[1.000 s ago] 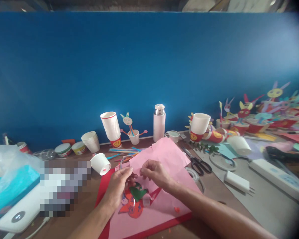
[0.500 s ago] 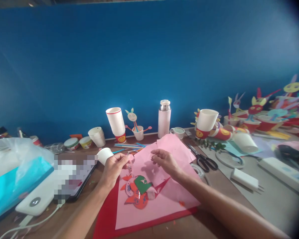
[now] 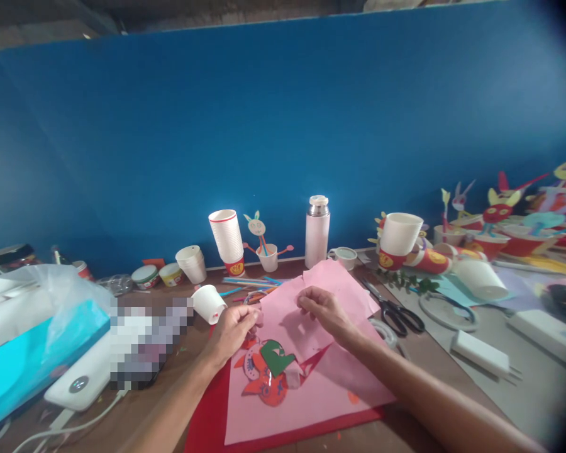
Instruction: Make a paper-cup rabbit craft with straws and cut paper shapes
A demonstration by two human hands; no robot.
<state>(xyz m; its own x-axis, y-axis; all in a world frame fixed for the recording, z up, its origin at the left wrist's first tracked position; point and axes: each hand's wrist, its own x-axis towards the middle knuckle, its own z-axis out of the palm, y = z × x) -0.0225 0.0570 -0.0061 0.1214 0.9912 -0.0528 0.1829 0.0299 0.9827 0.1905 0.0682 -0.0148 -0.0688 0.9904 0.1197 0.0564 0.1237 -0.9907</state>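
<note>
Pressing fingertips together, contents unclear, the hands (image 3: 236, 324) (image 3: 325, 313) hover above pink paper (image 3: 321, 399).

A second earlier I had both grips nearly meeting above the cutouts; by now my right hand (image 3: 324, 309) had drawn well away from my left hand (image 3: 236, 328). That left the green cutout (image 3: 276, 358) and the orange cutout (image 3: 272, 393) clear of my fingers. My left came just beside the tipped white cup (image 3: 207, 303), and the pink disc seen there half a second ago could hardly be made out. My view swung left, bringing in a dark-lidded jar (image 3: 9, 256).
</note>
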